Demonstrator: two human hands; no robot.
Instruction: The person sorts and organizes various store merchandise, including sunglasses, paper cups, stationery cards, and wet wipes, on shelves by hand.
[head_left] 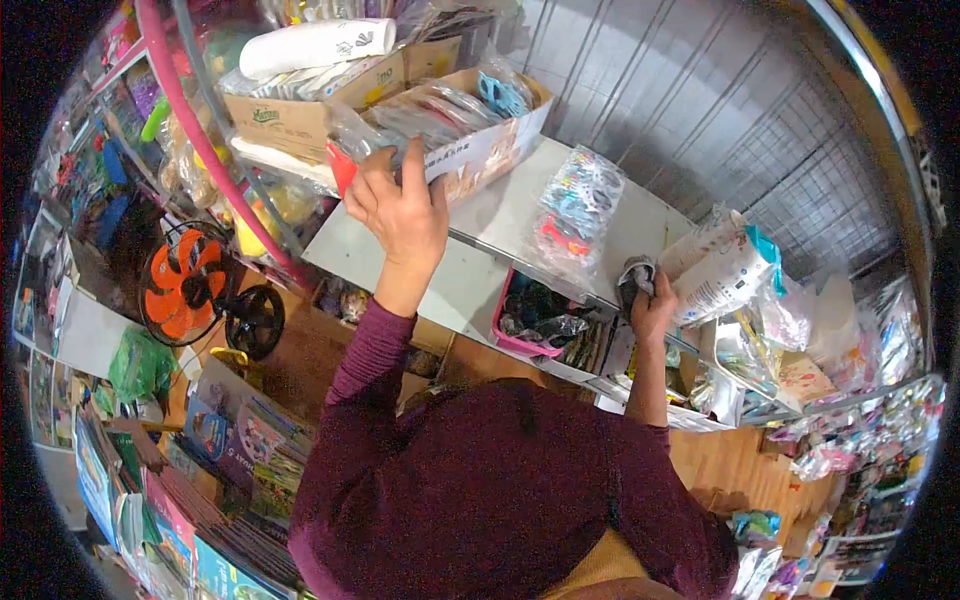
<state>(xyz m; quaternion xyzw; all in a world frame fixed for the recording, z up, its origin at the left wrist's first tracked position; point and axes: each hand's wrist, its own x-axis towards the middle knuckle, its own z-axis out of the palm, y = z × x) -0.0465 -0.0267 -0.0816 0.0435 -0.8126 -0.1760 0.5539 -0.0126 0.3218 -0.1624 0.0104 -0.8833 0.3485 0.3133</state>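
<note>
Head view: one box (490, 163), one cloth (633, 278), one wrapped bundle (584, 195), bench (497, 213).
Box: on bench; stiff card, likely light, best taken by opposite walls; touched by half-curled left fingers (414, 168), grip cannot be told. Cloth: soft, crushable, best bunched; held in closed right fingers (664, 291) at bench edge. Bundle: slippery, between.

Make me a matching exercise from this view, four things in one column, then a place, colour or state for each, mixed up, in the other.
Column one:
1. Left hand
2. Right hand
3. Fan
4. Basket

Column two:
A. Orange and black
B. Holding a grey cloth
C. Pink
D. At the long box

Right pairs: 1-D, 2-B, 3-A, 4-C
</note>
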